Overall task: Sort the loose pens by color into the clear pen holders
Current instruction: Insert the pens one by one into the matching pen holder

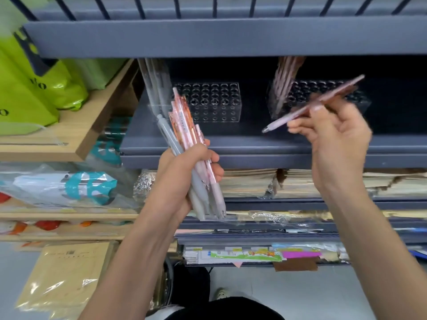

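My left hand (184,172) grips a bundle of loose pens (187,132), pink and grey ones, held upright in front of the grey shelf. My right hand (332,137) pinches a single pink pen (298,114), tilted with its tip pointing down-left. Two clear pen holders with rows of holes stand on the shelf. The left holder (215,102) has grey pens (154,82) standing at its left end. The right holder (323,93) has pink pens (286,75) standing at its left end. The pink pen hovers in front of the right holder, blurred by motion.
A grey shelf edge (254,155) runs below the holders, and another shelf board (231,35) hangs above them. Stacked paper goods (254,183) fill the lower shelves. Green bags (34,88) and wooden shelves (69,139) stand at the left.
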The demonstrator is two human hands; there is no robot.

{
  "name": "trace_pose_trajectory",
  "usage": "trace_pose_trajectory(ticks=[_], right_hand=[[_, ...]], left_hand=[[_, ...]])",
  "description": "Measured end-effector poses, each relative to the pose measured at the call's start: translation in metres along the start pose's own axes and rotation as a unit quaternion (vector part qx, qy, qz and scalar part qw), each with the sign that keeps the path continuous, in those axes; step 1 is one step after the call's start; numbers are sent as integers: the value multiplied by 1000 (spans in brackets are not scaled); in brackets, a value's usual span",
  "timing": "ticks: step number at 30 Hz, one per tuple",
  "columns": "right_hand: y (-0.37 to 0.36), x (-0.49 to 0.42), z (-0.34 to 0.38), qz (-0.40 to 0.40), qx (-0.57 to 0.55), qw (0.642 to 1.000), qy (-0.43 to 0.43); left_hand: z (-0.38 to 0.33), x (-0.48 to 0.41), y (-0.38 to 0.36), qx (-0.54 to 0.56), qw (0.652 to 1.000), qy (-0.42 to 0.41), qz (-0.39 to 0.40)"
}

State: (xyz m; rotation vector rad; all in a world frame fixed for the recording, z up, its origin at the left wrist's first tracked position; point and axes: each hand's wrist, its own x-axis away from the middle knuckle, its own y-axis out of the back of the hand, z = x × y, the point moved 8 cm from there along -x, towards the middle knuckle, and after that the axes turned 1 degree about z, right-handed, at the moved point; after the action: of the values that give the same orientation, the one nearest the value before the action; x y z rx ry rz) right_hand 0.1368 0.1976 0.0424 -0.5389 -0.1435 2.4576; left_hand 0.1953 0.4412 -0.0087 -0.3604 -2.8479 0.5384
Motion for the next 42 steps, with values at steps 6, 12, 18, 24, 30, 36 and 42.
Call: trace_pose_trajectory(ticks=[6, 12, 18, 24, 30, 36, 42], right_hand=[[49, -37, 21, -115, 17, 991, 72], [31, -66, 21, -45, 60, 993, 91], [12, -89, 10, -2, 329, 942, 69], [-12, -103, 5, 49, 538, 837, 89], [-24, -104, 8, 96, 576, 806, 93], [-38, -103, 15, 122, 621, 767, 105], [-29, -102, 16, 89, 564, 815, 99]], left_hand=[[1, 1, -5, 4, 1000, 13, -24], [0, 3, -7, -12, 999, 11, -37], [1, 6, -5, -10, 999, 9, -37], [-1, 9, -3, -19, 999, 2, -42], [0, 9, -1, -33, 998, -2, -46], [1, 9, -3, -31, 999, -2, -39], [1, 9, -1, -15, 999, -1, -36]])
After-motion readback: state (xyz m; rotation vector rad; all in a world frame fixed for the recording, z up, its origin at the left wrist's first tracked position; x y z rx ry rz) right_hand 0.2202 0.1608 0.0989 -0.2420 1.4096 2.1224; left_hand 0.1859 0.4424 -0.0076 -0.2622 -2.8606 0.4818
